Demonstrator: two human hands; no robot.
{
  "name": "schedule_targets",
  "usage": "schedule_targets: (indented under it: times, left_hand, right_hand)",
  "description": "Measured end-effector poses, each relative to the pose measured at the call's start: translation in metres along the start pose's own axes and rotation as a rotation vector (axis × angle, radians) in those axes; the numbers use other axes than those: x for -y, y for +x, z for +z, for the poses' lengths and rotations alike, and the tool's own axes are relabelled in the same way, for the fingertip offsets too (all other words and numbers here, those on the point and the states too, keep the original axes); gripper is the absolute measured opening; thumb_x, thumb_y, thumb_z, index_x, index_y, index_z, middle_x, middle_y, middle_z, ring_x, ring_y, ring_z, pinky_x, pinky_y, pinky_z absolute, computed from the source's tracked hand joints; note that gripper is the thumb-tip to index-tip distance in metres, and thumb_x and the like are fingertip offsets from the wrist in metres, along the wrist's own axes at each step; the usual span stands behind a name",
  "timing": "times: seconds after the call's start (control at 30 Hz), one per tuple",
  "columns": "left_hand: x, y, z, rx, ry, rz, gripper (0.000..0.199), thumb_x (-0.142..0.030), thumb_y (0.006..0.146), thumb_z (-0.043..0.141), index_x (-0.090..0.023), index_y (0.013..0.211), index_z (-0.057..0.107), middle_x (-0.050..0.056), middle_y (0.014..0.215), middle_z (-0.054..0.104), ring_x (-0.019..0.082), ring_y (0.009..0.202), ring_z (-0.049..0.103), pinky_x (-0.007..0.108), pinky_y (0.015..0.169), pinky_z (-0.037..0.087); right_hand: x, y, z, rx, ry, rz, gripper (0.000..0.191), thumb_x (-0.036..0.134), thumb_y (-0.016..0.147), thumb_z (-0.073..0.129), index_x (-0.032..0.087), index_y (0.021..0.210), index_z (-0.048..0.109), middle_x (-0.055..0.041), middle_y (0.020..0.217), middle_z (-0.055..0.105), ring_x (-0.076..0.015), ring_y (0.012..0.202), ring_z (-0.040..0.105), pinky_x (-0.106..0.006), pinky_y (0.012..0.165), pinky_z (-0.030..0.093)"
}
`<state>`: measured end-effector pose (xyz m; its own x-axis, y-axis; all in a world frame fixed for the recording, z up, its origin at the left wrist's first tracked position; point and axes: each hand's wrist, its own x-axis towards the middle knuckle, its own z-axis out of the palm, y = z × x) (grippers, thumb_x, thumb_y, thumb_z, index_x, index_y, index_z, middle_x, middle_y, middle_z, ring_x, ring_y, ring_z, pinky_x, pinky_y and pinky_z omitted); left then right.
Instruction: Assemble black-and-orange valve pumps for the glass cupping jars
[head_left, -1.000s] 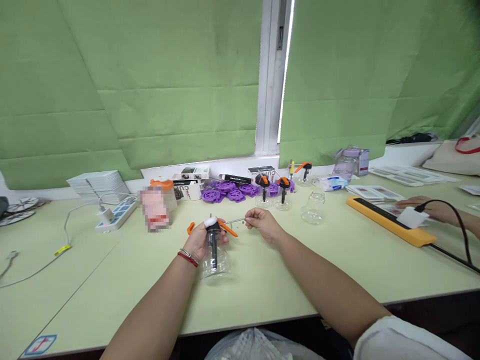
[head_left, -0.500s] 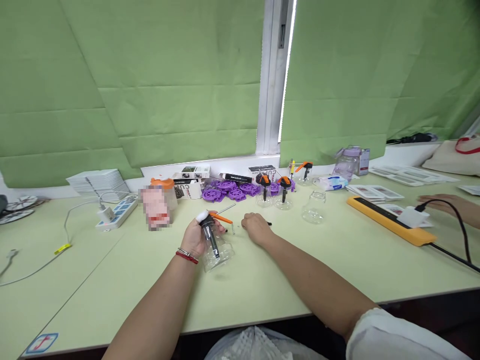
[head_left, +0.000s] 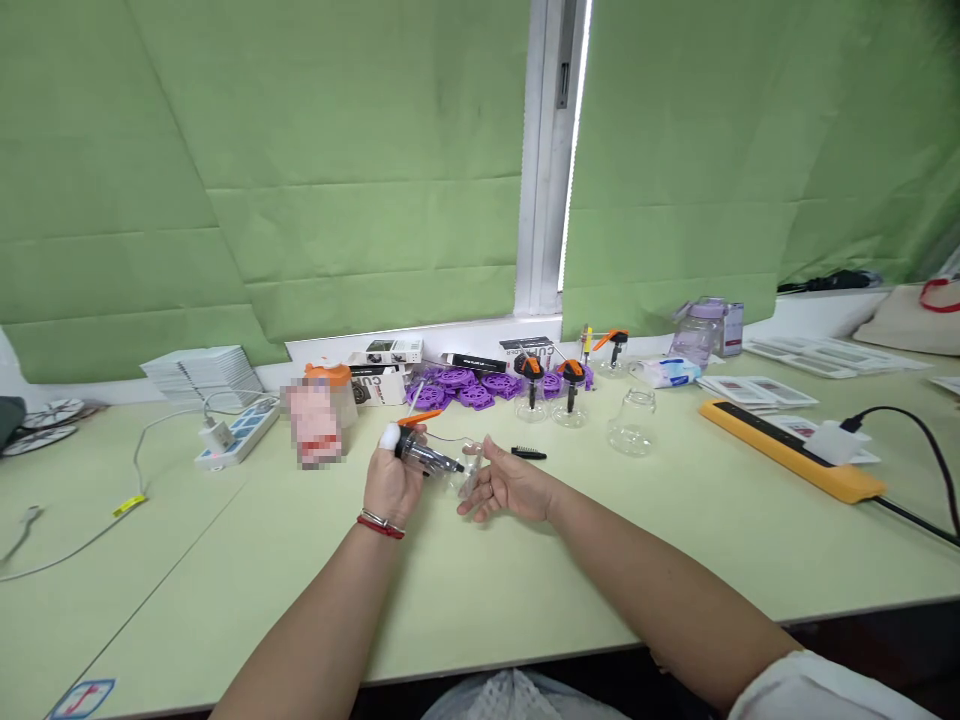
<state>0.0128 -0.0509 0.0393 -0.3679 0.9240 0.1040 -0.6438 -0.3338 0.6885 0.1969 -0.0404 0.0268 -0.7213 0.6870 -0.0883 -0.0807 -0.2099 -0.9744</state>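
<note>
The clear jar [head_left: 444, 462] with a black core is held off the near middle of the table [head_left: 300, 590], tipped almost onto its side with its base toward the right. The left hand [head_left: 394, 485] grasps it by the black collar, the fingers wrapped round and a white-covered thumb on top; an orange lever [head_left: 420, 418] and a metal rod [head_left: 415, 398] stick out on the far side. Half a second ago the jar leaned only a little and the right hand [head_left: 510, 487] was apart from it, over the table; now that hand is at the base, thumb and fingers spread about it, though I cannot tell whether they grip. The work thus seems to have become two-handed, on the jar's body. A ridged black piece [head_left: 529, 453], largely covered by the right hand before, now shows just beyond it. Farther right stands an open jar [head_left: 632, 432]; at the far middle, two capped jars [head_left: 551, 400] stand near purple parts [head_left: 474, 390].
</note>
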Motion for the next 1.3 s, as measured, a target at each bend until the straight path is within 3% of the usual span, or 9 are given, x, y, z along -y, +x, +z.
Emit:
schedule_targets:
  times: [0.13, 0.33, 0.47, 0.57, 0.8, 0.93, 1.0, 1.17, 1.3]
  left_hand:
    - [0.001, -0.008, -0.002, 0.125, 0.442, 0.104, 0.023, -0.037, 0.078, 0.056, -0.015, 0.074, 0.059, 0.001, 0.069, 0.06, 0.011, 0.061, 0.056, 0.021, 0.056, 0.045]
    - [-0.003, -0.005, -0.008, 0.051, 0.92, 0.178, 0.036, -0.049, 0.077, 0.052, -0.019, 0.059, 0.046, -0.005, 0.044, 0.038, 0.007, 0.036, 0.034, 0.021, 0.035, 0.023]
    - [-0.005, -0.004, -0.003, 0.013, 0.843, -0.034, 0.037, -0.051, 0.076, 0.051, -0.02, 0.058, 0.043, -0.005, 0.043, 0.039, 0.007, 0.032, 0.031, 0.021, 0.032, 0.02]
    - [-0.008, -0.008, 0.001, -0.026, 0.721, -0.127, 0.036, -0.05, 0.075, 0.053, -0.021, 0.056, 0.042, -0.005, 0.042, 0.039, 0.007, 0.03, 0.029, 0.021, 0.03, 0.019]
    - [-0.01, -0.012, 0.0, 0.089, 0.712, 0.115, 0.033, -0.042, 0.076, 0.058, -0.018, 0.055, 0.048, -0.005, 0.04, 0.039, 0.007, 0.033, 0.035, 0.02, 0.032, 0.023]
    - [-0.011, -0.009, 0.0, 0.044, 0.645, -0.032, 0.039, -0.047, 0.076, 0.056, -0.019, 0.051, 0.044, -0.005, 0.038, 0.038, 0.007, 0.03, 0.03, 0.021, 0.031, 0.021]
    - [-0.013, -0.011, 0.002, 0.068, 0.618, -0.026, 0.039, -0.048, 0.077, 0.053, -0.018, 0.052, 0.046, -0.004, 0.039, 0.04, 0.008, 0.031, 0.032, 0.021, 0.031, 0.023]
    - [-0.016, -0.018, 0.006, 0.184, 0.745, 0.129, 0.033, -0.042, 0.079, 0.055, -0.017, 0.057, 0.053, -0.002, 0.044, 0.046, 0.008, 0.036, 0.039, 0.02, 0.034, 0.027]
    - [-0.017, -0.017, 0.007, 0.163, 0.758, 0.053, 0.034, -0.041, 0.076, 0.057, -0.017, 0.053, 0.05, -0.003, 0.041, 0.042, 0.007, 0.033, 0.035, 0.02, 0.032, 0.024]
  right_hand:
    - [0.004, -0.002, 0.002, -0.134, 0.073, 0.032, 0.054, 0.067, 0.077, 0.046, 0.027, 0.111, 0.034, 0.0032, 0.068, 0.056, -0.0161, 0.059, 0.063, -0.029, 0.055, 0.051]
    - [0.013, -0.004, -0.002, -0.262, -0.196, -0.049, 0.054, 0.059, 0.077, 0.054, 0.03, 0.119, 0.037, 0.0038, 0.07, 0.049, -0.0093, 0.047, 0.05, -0.019, 0.041, 0.038]
    - [0.014, -0.012, -0.005, -0.249, -0.617, -0.444, 0.063, 0.048, 0.07, 0.067, 0.03, 0.124, 0.04, -0.0064, 0.105, 0.05, -0.0177, 0.085, 0.057, -0.034, 0.071, 0.049]
    - [0.013, -0.013, -0.009, -0.22, -0.843, -0.734, 0.066, 0.043, 0.062, 0.076, 0.028, 0.121, 0.048, -0.0106, 0.132, 0.033, -0.0273, 0.121, 0.037, -0.044, 0.097, 0.037]
    - [0.014, -0.011, -0.007, -0.161, -0.43, -0.202, 0.063, 0.065, 0.083, 0.035, 0.027, 0.133, 0.029, -0.0107, 0.108, 0.052, -0.0203, 0.083, 0.062, -0.039, 0.066, 0.053]
    - [0.027, -0.025, 0.002, -0.154, -0.751, -0.62, 0.069, 0.05, 0.065, 0.071, 0.026, 0.125, 0.046, -0.0119, 0.133, 0.04, -0.0276, 0.121, 0.041, -0.045, 0.096, 0.041]
    - [0.032, -0.026, 0.005, -0.185, -0.681, -0.631, 0.074, 0.054, 0.066, 0.069, 0.027, 0.129, 0.04, -0.0117, 0.138, 0.035, -0.0274, 0.126, 0.036, -0.046, 0.098, 0.04]
    - [0.032, -0.015, 0.002, -0.11, -0.335, -0.047, 0.062, 0.066, 0.082, 0.038, 0.018, 0.121, 0.042, -0.013, 0.103, 0.058, -0.0217, 0.08, 0.064, -0.041, 0.064, 0.055]
    - [0.032, -0.025, 0.002, -0.166, -0.917, -0.43, 0.066, 0.048, 0.069, 0.069, 0.019, 0.124, 0.047, -0.0145, 0.119, 0.051, -0.0267, 0.105, 0.054, -0.047, 0.089, 0.047]
